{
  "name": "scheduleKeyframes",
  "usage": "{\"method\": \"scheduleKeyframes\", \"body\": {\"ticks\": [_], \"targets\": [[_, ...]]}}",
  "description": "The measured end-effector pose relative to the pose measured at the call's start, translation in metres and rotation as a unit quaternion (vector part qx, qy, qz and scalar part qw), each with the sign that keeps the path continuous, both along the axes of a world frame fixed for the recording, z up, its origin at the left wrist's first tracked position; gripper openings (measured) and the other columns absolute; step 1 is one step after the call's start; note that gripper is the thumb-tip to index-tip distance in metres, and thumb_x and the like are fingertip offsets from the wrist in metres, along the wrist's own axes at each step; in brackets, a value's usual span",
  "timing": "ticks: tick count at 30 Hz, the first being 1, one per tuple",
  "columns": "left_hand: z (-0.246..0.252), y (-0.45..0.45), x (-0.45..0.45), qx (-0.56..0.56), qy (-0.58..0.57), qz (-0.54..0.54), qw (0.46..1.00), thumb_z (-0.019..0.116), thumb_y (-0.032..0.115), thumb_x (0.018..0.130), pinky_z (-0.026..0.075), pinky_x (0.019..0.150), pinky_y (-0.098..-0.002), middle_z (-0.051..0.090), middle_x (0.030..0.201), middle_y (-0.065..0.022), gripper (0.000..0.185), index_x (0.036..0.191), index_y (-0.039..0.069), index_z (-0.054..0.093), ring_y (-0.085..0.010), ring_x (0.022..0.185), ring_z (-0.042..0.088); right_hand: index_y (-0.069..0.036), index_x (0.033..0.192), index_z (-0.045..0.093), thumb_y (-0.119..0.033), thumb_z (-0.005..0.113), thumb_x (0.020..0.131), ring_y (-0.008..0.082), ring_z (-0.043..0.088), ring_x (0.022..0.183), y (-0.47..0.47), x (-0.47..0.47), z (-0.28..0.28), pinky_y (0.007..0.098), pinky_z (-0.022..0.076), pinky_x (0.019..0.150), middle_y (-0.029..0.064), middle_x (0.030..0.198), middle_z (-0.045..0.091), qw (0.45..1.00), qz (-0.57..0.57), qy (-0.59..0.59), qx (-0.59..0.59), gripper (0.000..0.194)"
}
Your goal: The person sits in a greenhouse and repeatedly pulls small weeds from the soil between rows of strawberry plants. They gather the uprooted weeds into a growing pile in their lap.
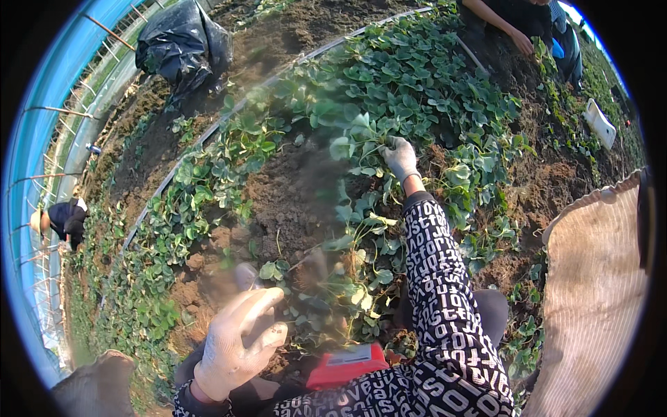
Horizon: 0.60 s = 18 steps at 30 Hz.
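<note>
My right hand (pixel 401 159), in a pale knit glove, is stretched forward with its fingers closed around the stems of a leafy strawberry plant (pixel 359 136). The plant's leaves spread to the left of my fingertips. Nearer to me, my left hand (pixel 237 339) wears a similar soiled glove. Its thumb and fingers are apart with nothing seen between them. A small green leaf cluster (pixel 273 269) shows just beyond it. Low before me, between my arms, sits a red container (pixel 346 365) bearing a pale label; my patterned sleeve partly covers it.
Dense strawberry plants (pixel 411 78) fill the bed ahead. A long narrow edging strip (pixel 208 133) curves along the left. Black plastic sheeting (pixel 182 44) lies beyond it. One person (pixel 68 221) crouches far left, another (pixel 516 31) works upper right near a white crate (pixel 599 124).
</note>
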<state>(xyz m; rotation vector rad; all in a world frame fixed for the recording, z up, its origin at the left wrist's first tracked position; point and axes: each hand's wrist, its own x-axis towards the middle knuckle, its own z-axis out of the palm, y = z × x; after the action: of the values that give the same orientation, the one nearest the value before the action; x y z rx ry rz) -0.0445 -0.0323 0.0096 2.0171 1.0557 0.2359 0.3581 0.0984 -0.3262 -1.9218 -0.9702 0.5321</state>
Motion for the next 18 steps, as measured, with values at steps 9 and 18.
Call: {"method": "scheduleKeyframes", "body": {"ticks": [9, 18], "targets": [[-0.007, -0.004, 0.003, -0.018, -0.11, 0.131, 0.985, 0.069, 0.0, 0.091, 0.053, 0.078, -0.026, 0.063, 0.12, -0.01, 0.039, 0.129, -0.003, 0.062, -0.0131, 0.095, 0.062, -0.001, 0.111, 0.07, -0.035, 0.073, 0.093, 0.0125, 0.065, 0.078, -0.065, -0.106, 0.086, 0.0293, 0.0509, 0.067, 0.0067, 0.095, 0.073, 0.901, 0.084, 0.407, 0.124, 0.039], [-0.022, 0.003, -0.008, 0.028, -0.139, 0.144, 0.979, 0.073, 0.015, 0.091, 0.052, 0.08, -0.0267, 0.069, 0.112, -0.0084, 0.037, 0.124, 0.0, 0.065, -0.012, 0.09, 0.064, -0.001, 0.104, 0.071, -0.015, 0.069, 0.098, 0.0147, 0.071, 0.074, -0.065, -0.132, 0.098, 0.0261, 0.0598, 0.058, 0.0088, 0.092, 0.075, 0.954, 0.163, 0.247, -0.056, 0.015]]}}
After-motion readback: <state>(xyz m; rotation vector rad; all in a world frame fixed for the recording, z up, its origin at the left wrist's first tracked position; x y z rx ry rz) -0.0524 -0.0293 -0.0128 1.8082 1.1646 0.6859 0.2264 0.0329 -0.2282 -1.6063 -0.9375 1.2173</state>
